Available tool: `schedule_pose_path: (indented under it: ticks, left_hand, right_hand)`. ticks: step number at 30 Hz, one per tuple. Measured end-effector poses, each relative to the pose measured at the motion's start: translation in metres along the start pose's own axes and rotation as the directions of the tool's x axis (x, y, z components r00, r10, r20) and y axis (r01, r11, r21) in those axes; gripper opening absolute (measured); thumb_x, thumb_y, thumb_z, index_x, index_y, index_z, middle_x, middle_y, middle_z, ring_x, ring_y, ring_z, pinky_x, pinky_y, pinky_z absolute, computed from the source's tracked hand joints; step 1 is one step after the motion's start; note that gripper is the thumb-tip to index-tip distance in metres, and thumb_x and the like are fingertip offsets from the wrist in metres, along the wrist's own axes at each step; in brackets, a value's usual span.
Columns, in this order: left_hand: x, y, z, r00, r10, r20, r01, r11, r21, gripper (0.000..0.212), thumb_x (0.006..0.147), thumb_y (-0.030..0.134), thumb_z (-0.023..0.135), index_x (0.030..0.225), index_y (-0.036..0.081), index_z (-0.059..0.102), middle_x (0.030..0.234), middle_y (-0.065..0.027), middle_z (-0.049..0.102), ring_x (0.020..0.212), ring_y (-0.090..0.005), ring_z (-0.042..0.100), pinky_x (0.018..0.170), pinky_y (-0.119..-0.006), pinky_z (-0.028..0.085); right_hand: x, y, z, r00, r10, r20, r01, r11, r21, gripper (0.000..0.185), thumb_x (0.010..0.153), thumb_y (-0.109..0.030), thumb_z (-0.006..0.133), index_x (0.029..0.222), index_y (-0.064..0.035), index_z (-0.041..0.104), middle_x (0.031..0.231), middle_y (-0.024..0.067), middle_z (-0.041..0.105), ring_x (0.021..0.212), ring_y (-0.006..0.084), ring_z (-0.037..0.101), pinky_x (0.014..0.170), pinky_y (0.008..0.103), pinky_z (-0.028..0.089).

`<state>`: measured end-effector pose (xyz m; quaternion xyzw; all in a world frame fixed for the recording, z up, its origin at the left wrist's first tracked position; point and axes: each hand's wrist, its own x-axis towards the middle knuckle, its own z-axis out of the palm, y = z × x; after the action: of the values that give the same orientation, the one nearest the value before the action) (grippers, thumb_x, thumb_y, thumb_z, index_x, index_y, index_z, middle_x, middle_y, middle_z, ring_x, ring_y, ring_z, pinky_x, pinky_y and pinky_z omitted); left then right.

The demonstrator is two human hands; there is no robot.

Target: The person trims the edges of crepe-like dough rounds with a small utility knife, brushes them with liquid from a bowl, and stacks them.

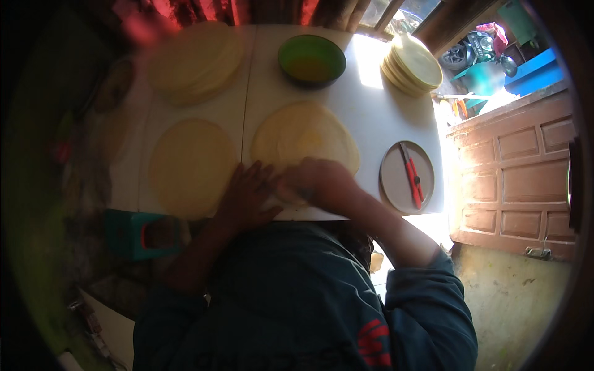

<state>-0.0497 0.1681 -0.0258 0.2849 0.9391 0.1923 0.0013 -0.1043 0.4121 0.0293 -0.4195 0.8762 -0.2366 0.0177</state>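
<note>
Before me on the white table (366,118) lies a pale, round, thin dough-like sheet (304,130) with a yellowish patch near its middle. My left hand (248,192) rests flat with its fingers apart, between this sheet and another round sheet (192,167) on the left. My right hand (322,183) is curled over the near edge of the middle sheet. Blur hides whether its fingers hold anything. Beyond the middle sheet stands a green bowl (312,58) with orange-yellow contents.
A pile of large round sheets (199,58) occupies the far left. Pale round discs are stacked (413,65) at the far right. On a round plate (394,185) to the right lies a red-handled cutting tool (413,178). A green plastic stool (123,234) and a brown panelled door (519,176) flank the table.
</note>
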Motion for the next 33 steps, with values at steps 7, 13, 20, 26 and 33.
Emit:
schedule_pose_path:
  ticks: [7,13,20,26,33]
  left_hand:
    - [0.003,0.001,-0.002,1.000,0.018,0.002,-0.018,1.000,0.013,0.070,0.086,0.047,0.070,0.142,0.009,0.054,0.150,-0.0180,0.047,0.143,-0.0404,0.039,0.120,-0.063,0.021]
    - [-0.026,-0.010,-0.006,0.993,0.023,-0.120,-0.021,1.000,0.013,0.060,0.081,0.044,0.074,0.131,0.013,0.064,0.135,-0.0147,0.059,0.134,-0.0383,0.049,0.115,-0.062,0.029]
    - [-0.096,-0.066,-0.061,0.976,0.037,-0.216,0.025,0.960,0.280,0.045,0.075,0.029,0.081,0.115,0.011,0.071,0.123,-0.0105,0.064,0.122,-0.0376,0.056,0.110,-0.059,0.038]
    - [-0.129,-0.083,-0.082,0.986,-0.072,-0.153,0.087,0.991,0.098,0.048,0.078,0.030,0.084,0.117,0.007,0.069,0.124,-0.0127,0.064,0.125,-0.0344,0.056,0.110,-0.049,0.042]
    - [-0.136,-0.094,-0.089,0.997,-0.027,-0.072,0.032,0.997,0.072,0.045,0.077,0.026,0.085,0.115,0.009,0.070,0.123,-0.0103,0.064,0.124,-0.0322,0.057,0.108,-0.048,0.044]
  right_hand:
    - [0.028,0.045,-0.011,0.946,0.138,-0.295,-0.185,0.973,-0.137,0.031,0.085,-0.017,0.068,0.115,-0.0129,0.071,0.108,0.0091,0.068,0.095,0.0307,0.068,0.074,0.0430,0.056]
    - [-0.007,0.024,0.009,0.989,-0.140,-0.048,0.124,0.960,-0.250,0.043,0.082,-0.020,0.067,0.125,-0.0132,0.064,0.125,0.0102,0.062,0.109,0.0308,0.062,0.086,0.0434,0.050]
    - [-0.046,-0.015,-0.016,0.997,-0.048,-0.060,0.045,0.998,-0.054,0.035,0.082,-0.016,0.071,0.116,-0.0107,0.071,0.108,0.0075,0.068,0.097,0.0283,0.065,0.082,0.0434,0.050]
    - [0.015,-0.008,-0.028,0.953,0.156,-0.259,-0.119,0.981,0.155,0.036,0.077,-0.001,0.075,0.112,-0.0074,0.073,0.095,0.0122,0.067,0.092,0.0312,0.065,0.081,0.0418,0.051]
    - [0.098,-0.058,0.034,0.982,-0.183,0.039,0.174,0.972,0.160,0.023,0.083,-0.011,0.065,0.105,-0.0101,0.072,0.102,0.0088,0.065,0.105,0.0319,0.063,0.093,0.0459,0.050]
